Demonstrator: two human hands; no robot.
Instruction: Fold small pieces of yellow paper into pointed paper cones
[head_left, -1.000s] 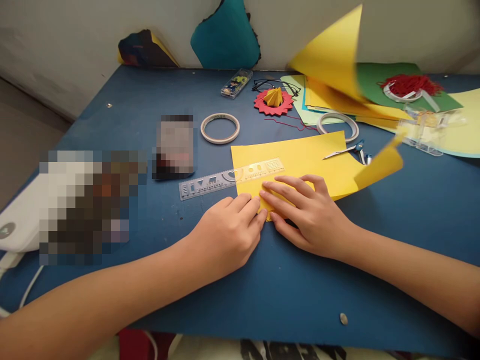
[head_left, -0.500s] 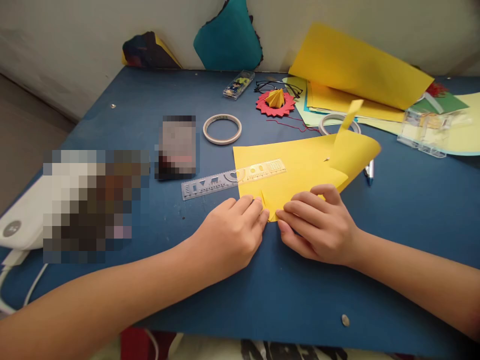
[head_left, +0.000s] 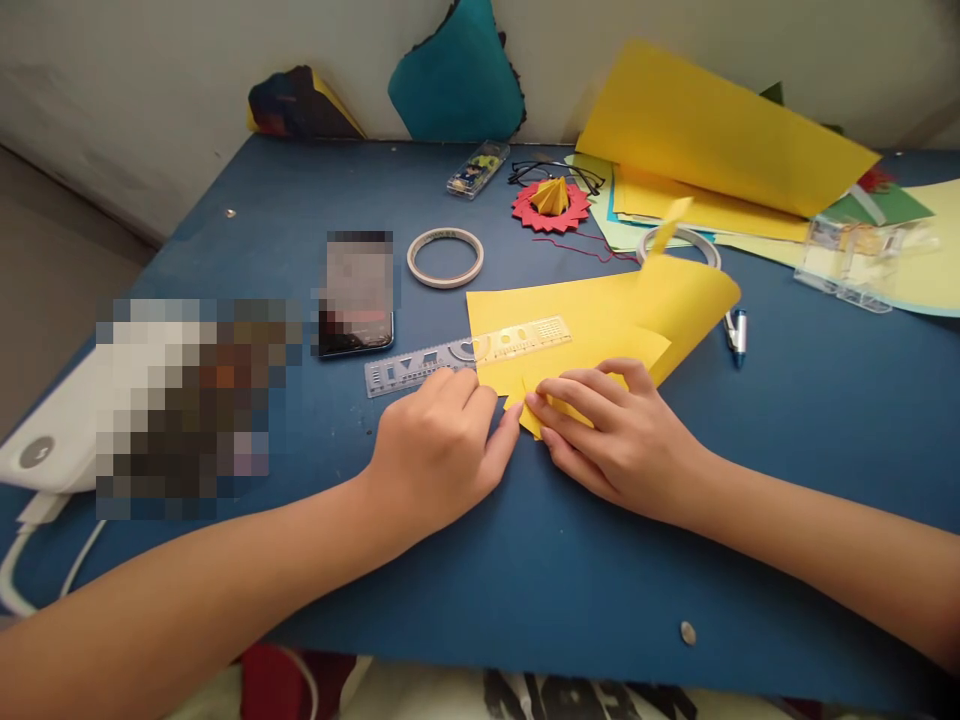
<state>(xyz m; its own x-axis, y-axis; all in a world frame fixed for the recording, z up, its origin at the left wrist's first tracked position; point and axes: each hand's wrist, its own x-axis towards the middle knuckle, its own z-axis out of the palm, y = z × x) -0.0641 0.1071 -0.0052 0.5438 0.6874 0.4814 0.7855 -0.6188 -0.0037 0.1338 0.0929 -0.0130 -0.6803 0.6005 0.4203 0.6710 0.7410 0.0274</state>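
A yellow paper sheet [head_left: 592,310] lies on the blue table [head_left: 810,420], its right end curled up and over. A clear plastic stencil ruler [head_left: 465,353] rests across its left edge. My left hand [head_left: 439,450] sits with curled fingers at the ruler and the paper's near left corner, fingertips touching both. My right hand [head_left: 611,430] presses flat fingers onto a small folded corner of the yellow sheet. The two hands meet at that fold.
A tape ring [head_left: 444,257], a phone [head_left: 355,295], a second tape ring [head_left: 679,240], a pen [head_left: 737,335], glasses [head_left: 555,172], a red and yellow paper ornament [head_left: 550,203], stacked coloured sheets [head_left: 712,140] and a clear plastic box [head_left: 855,255] lie around. A white device [head_left: 45,440] sits at left.
My left hand has moved up onto the ruler. My right hand slid left over the folded corner. The curled right end of the sheet rolled farther left.
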